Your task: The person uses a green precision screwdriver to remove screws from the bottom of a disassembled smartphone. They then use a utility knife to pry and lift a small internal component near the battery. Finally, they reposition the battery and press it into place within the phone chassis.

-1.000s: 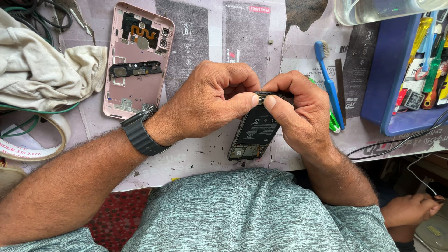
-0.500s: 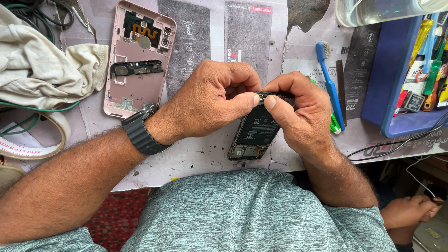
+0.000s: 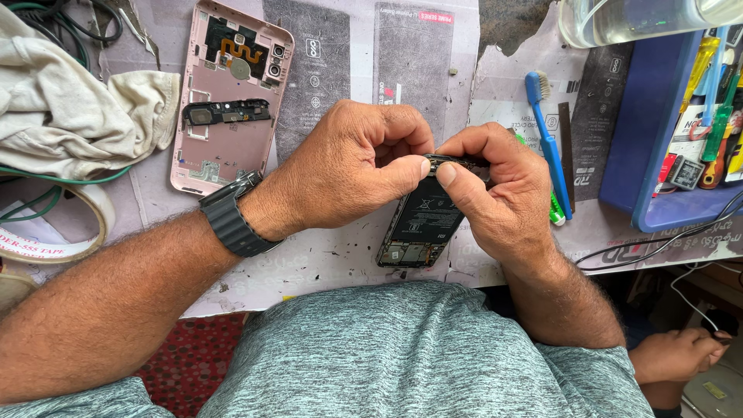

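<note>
Pinching the top edge of the opened black smartphone body (image 3: pixel 418 228), which lay tilted on the paper-covered surface (image 3: pixel 325 259), left hand (image 3: pixel 352 166) and right hand (image 3: pixel 503 197) were both clamped on it, thumbs meeting; small, even pressure seemed advisable near the pink back cover (image 3: pixel 228 101).

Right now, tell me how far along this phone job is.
Done: the pink back cover is off and lies apart on the mat. In hand: both hands, left hand and right hand, pinch the top edge of the opened phone body, its battery exposed. Left: the cover is not yet back on the body.
</note>
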